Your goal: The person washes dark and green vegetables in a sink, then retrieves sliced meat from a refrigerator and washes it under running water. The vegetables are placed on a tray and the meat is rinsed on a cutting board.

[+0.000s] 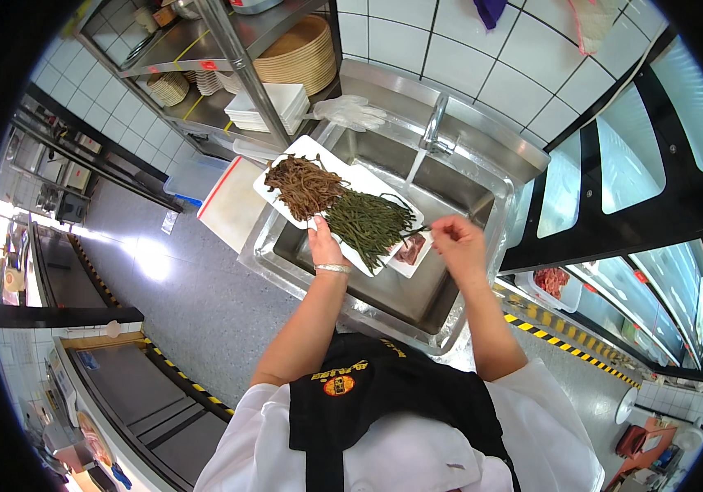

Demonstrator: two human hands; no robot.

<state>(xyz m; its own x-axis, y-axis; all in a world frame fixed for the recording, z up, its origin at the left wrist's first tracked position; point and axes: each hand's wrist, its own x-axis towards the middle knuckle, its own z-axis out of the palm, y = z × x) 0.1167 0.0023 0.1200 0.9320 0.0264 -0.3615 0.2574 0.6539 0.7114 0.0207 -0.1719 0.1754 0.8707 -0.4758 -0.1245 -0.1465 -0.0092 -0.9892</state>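
Over the sink, my left hand (325,245) grips the near edge of a white rectangular plate (360,176), thumb on top. One end of the plate carries a heap of brown, dried-looking vegetable strands (305,186); beside it lies a heap of dark green stalks (368,222). My right hand (459,243) pinches the tip of one dark green strand (414,232) at the plate's right end. Partly hidden below that end is a second white dish with pieces of red meat (410,249).
Water runs from the faucet (434,126) into the steel sink (382,301). A clear plastic glove (351,112) lies on the rim. White plates (271,107) and round wooden-coloured trays (299,52) stack on the left shelf. A cutting board (234,200) stands left; a display cabinet (622,166) stands right.
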